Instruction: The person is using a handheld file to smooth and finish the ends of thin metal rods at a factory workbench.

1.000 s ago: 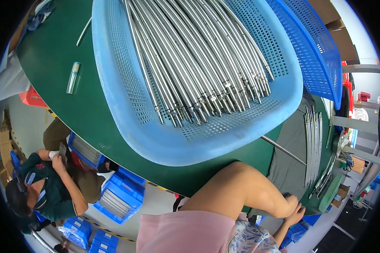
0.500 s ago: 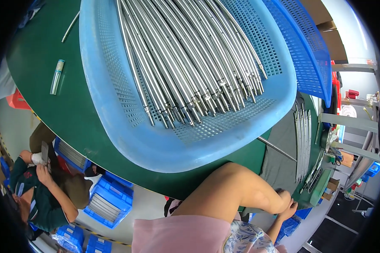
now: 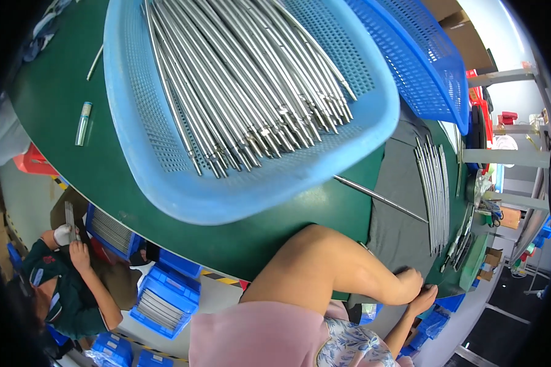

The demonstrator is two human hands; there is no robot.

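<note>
My left hand (image 3: 410, 283) is closed at the table's near right edge, over the corner of a grey cloth (image 3: 398, 238). Just beyond its fingers, my right hand (image 3: 423, 299) is also curled, palm partly turned up. Whatever either hand grips is too small or hidden to make out. A single metal rod (image 3: 382, 199) lies slanted from beneath the basket onto the cloth. Beside it, several slim metal rods (image 3: 433, 196) rest side by side in a row. A light blue plastic basket (image 3: 208, 208) holds a thick layer of long metal rods (image 3: 245, 92).
A darker blue basket (image 3: 434, 79) leans behind. Tools (image 3: 459, 248) and a green tray (image 3: 475, 263) sit at the right edge. A clear tube (image 3: 84, 124) lies on the green table (image 3: 55, 116). At lower left a co-worker (image 3: 73, 281) holds metal strips near blue crates (image 3: 165, 303).
The view has shifted, so the basket appears farther left and higher. My hands, pressed together before, are now slightly apart. More of the slanted rod shows.
</note>
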